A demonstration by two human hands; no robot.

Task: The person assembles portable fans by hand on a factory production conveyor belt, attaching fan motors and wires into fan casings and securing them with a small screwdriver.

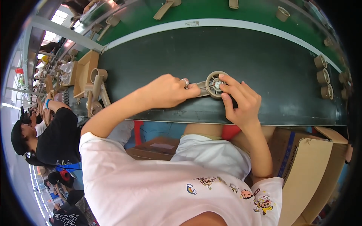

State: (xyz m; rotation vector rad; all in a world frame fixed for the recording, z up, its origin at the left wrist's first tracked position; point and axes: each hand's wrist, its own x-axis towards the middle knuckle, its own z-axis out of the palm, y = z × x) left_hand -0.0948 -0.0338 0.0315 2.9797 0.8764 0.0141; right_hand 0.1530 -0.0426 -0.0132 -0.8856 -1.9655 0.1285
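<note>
Over the dark worktable [151, 49], I hold a beige plastic part [208, 85] with a spoked round ring at one end and a straight handle at the other. My left hand [166, 91] is closed around the handle, thumb along its top, and a ring shows on one finger. At the round end, my right hand [243, 102] has its thumb and fingertips on the rim and the hub. A small pale piece sits in the hub, partly covered by those fingertips.
Several beige parts [97, 88] are piled at the left beside a cardboard tray [86, 73]. More round parts [323, 76] stand at the right edge. A green conveyor belt [256, 11] runs beyond a pale rail. Below right is an open cardboard box [305, 173]; a person in black [58, 137] works at left.
</note>
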